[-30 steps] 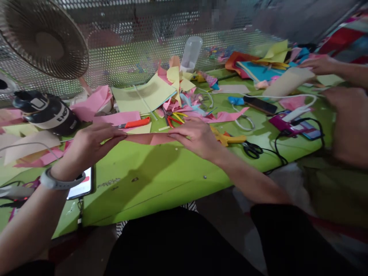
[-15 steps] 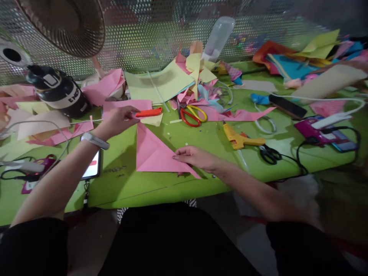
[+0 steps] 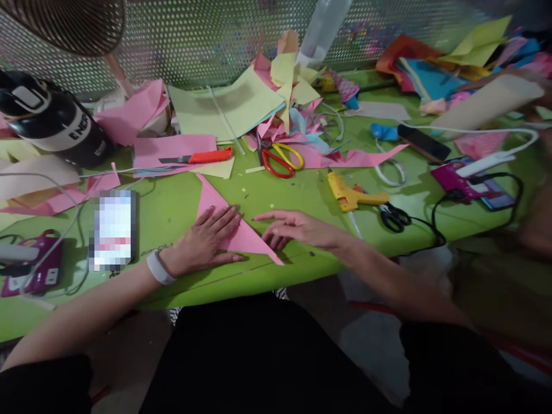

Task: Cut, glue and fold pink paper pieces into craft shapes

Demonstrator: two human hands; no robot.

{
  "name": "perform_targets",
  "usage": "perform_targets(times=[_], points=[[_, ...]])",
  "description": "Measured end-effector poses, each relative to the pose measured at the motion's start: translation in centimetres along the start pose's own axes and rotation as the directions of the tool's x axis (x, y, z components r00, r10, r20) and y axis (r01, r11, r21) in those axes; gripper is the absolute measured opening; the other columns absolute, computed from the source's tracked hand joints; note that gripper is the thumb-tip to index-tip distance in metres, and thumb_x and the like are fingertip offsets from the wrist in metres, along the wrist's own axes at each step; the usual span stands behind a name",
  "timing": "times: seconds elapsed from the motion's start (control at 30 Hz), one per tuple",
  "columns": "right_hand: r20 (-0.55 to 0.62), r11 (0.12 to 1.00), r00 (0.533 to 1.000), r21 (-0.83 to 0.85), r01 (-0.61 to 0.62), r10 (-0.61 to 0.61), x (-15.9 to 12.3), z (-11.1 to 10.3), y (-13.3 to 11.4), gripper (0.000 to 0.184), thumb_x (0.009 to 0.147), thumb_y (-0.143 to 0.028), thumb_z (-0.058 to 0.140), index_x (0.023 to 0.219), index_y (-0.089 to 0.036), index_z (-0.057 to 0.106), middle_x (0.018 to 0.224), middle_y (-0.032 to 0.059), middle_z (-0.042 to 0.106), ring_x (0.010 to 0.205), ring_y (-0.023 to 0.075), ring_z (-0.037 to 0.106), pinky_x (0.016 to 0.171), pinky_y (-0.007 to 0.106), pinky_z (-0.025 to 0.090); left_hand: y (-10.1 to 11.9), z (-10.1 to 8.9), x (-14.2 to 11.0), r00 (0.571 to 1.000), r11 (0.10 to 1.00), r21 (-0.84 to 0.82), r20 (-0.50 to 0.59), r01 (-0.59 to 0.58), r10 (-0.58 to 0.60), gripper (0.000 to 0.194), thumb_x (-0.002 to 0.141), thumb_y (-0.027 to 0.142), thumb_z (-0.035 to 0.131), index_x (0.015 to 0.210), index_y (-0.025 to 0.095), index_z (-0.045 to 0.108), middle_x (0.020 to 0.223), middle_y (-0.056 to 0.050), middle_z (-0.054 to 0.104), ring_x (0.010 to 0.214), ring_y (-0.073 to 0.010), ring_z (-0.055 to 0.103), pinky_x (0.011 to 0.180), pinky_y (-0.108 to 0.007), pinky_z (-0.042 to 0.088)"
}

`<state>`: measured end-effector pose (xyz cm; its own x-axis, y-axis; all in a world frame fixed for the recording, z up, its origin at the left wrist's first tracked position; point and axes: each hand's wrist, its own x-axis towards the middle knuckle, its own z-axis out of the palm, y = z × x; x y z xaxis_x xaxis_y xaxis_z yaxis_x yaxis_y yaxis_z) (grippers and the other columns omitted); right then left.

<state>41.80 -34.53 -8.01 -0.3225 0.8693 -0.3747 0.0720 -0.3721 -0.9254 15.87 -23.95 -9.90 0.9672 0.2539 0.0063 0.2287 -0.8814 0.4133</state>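
A folded pink paper triangle [image 3: 247,236] lies on the green table in front of me, its narrow tip toward the lower right. My left hand [image 3: 210,237] rests flat on it, fingers outstretched across the paper and thumb along its lower edge. Just right of the paper's slanted edge, my right hand [image 3: 297,230] hovers with its index finger extended and the others loosely curled; nothing shows in it. Beyond the paper lie a utility knife [image 3: 209,156] with a red handle and a pair of scissors [image 3: 282,161] with red and yellow handles.
A yellow glue gun [image 3: 351,194] and black-handled scissors [image 3: 394,217] lie to the right. To the left are a phone [image 3: 112,230] and a black bottle [image 3: 60,123]. Paper sheets [image 3: 224,106] and scraps are heaped at the back. Cables run along both sides.
My left hand has come down from near the knife onto the pink paper and flattened there. My right hand has let go of the paper's right corner. The view has shifted slightly.
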Motion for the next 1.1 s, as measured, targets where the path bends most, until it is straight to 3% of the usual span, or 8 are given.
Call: perform_targets(times=[0.1,0.23,0.4,0.5,0.77,0.87,1.0,1.1], points=[[0.064,0.929,0.977,-0.302,0.214,-0.204,-1.1,-0.2,0.7,0.04,0.092,-0.027,0.06,0.132,-0.023,0.064,0.107,0.0069,0.075,0.087,0.0148,0.072,0.076,0.028,0.058,-0.5,-0.6,0.2,0.999,0.999,0.016,0.017,-0.051,0.051,0.09,0.09,0.07,0.049,0.157,0.015,0.026,0.164,-0.017,0.023,0.154,-0.0294,0.017,0.125,-0.044,0.0],[0.144,0.504,0.809,-0.716,0.483,-0.57,-0.5,0.1,1.8,0.03,0.097,-0.021,0.055,0.123,-0.024,0.071,0.107,0.0081,0.073,0.092,0.0157,0.068,0.078,0.028,0.054,-0.7,-1.1,0.3,0.996,0.992,0.093,0.044,-0.084,0.08,0.091,0.093,0.072,0.041,0.159,0.014,0.02,0.165,-0.016,0.022,0.155,-0.0273,0.016,0.125,-0.044,0.0],[0.385,-0.04,0.655,-0.878,0.477,-0.65,1.1,0.0,2.0,0.033,0.101,-0.014,0.046,0.117,-0.024,0.073,0.104,0.008,0.073,0.089,0.0168,0.065,0.074,0.029,0.052,-0.1,-1.6,0.4,0.996,0.989,0.132,0.078,-0.064,0.054,0.094,0.093,0.076,0.034,0.159,0.011,0.021,0.164,-0.017,0.023,0.154,-0.0265,0.016,0.126,-0.044,0.0],[0.452,-0.19,0.577,-0.869,0.457,-0.68,1.3,0.0,1.9,0.033,0.1,-0.011,0.046,0.112,-0.022,0.074,0.101,0.0065,0.073,0.085,0.0161,0.064,0.073,0.029,0.052,0.1,-1.8,0.5,0.996,0.992,0.126,0.084,-0.03,0.019,0.089,0.094,0.074,0.032,0.157,0.011,0.027,0.163,-0.017,0.025,0.154,-0.0256,0.019,0.126,-0.044,0.001],[0.289,-0.028,0.516,-0.89,0.455,-0.807,0.8,0.5,-0.3,0.025,0.101,-0.019,0.05,0.113,-0.022,0.071,0.107,0.0085,0.069,0.089,0.0156,0.065,0.072,0.028,0.056,0.6,-3.8,0.0,0.998,0.998,-0.061,-0.05,-0.033,0.03,0.098,0.084,0.071,0.059,0.156,0.013,0.03,0.16,-0.021,0.031,0.151,-0.0322,0.028,0.124,-0.053,0.015],[0.291,-0.016,0.437,-0.846,0.533,-0.851,1.4,1.2,-4.3,0.022,0.099,-0.018,0.054,0.114,-0.022,0.07,0.106,0.0071,0.07,0.093,0.0156,0.066,0.076,0.029,0.055,1.6,-5.3,0.6,0.966,0.986,-0.167,-0.26,-0.029,-0.016,0.052,0.092,0.048,0.062,0.136,0.02,0.061,0.137,-0.013,0.064,0.128,-0.0286,0.06,0.118,-0.05,0.034],[0.171,0.07,0.375,-0.833,0.549,-0.911,2.8,1.8,-9.4,0.028,0.097,-0.039,0.061,0.118,-0.024,0.069,0.111,0.0061,0.07,0.106,0.0193,0.064,0.092,0.037,0.052,2.5,-7.4,1.2,0.823,0.888,-0.458,-0.493,0.029,-0.281,0.019,0.088,0.033,0.068,0.1,0.023,0.079,0.094,-0.005,0.079,0.087,-0.0213,0.073,0.09,-0.036,0.055],[0.028,0.314,0.515,-0.764,0.564,-0.857,3.8,1.3,-10.8,0.039,0.092,-0.054,0.062,0.107,-0.02,0.073,0.105,0.0075,0.071,0.104,0.0224,0.064,0.092,0.04,0.05,2.4,-8.7,0.9,0.66,0.657,-0.753,-0.507,-0.026,-0.554,0.021,0.081,0.039,0.077,0.088,0.019,0.08,0.085,-0.005,0.078,0.074,-0.0178,0.07,0.072,-0.028,0.056]])
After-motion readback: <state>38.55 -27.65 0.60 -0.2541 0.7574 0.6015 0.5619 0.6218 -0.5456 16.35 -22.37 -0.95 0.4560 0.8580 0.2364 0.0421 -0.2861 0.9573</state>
